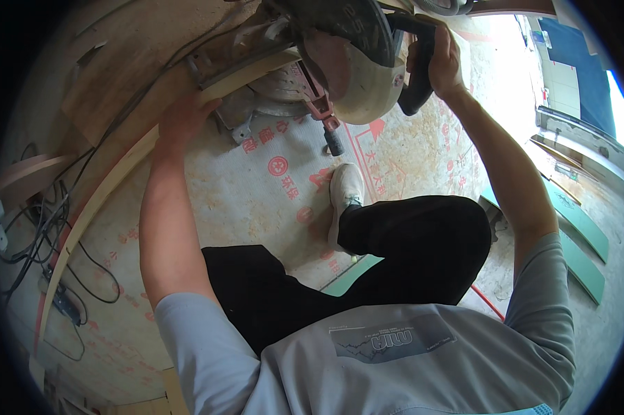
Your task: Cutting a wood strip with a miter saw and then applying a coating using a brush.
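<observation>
My right hand [445,66] is wrapped around the black handle [419,93] of a miter saw, whose blade guard [360,90] sits at the top centre. A long, pale wooden strip [239,77] lies across the saw base [269,97] and runs down to the lower left. Near the saw's left end my left hand [186,114] grips this strip, its fingertips partly hidden. A small red-and-black clamp [331,138] projects from the saw's front.
Tangled black cables [39,235] and a power tool [66,304] lie at left. The floor carries a printed protective sheet [257,200]. Green boards [578,266] rest at right, near a bright opening. My white shoe [345,187] is below the saw.
</observation>
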The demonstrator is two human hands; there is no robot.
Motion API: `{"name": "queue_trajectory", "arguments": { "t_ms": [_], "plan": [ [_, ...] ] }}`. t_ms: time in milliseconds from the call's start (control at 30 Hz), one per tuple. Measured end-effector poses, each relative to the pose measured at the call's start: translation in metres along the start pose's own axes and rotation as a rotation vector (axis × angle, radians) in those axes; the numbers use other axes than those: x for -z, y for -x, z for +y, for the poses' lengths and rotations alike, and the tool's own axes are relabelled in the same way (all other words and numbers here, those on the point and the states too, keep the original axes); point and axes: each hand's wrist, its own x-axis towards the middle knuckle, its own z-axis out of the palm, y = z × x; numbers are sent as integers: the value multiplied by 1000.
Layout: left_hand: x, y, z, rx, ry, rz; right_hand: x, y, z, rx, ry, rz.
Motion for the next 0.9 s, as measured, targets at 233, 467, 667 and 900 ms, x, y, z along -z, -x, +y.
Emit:
{"name": "queue_trajectory", "arguments": {
  "t_ms": [233, 467, 667, 900],
  "plan": [
    [4, 1, 5, 13, 15, -18, 8, -11, -9, 46, 32, -46],
    [2, 1, 4, 23, -10, -31, -1, 0, -7, 45, 38, -15],
    [-2, -1, 3, 17, -2, 50, -1, 5, 1, 62, 38, -11],
    [-2, -3, 2, 3, -3, 30, -1, -1, -4, 10, 8, -6]
  ]
}}
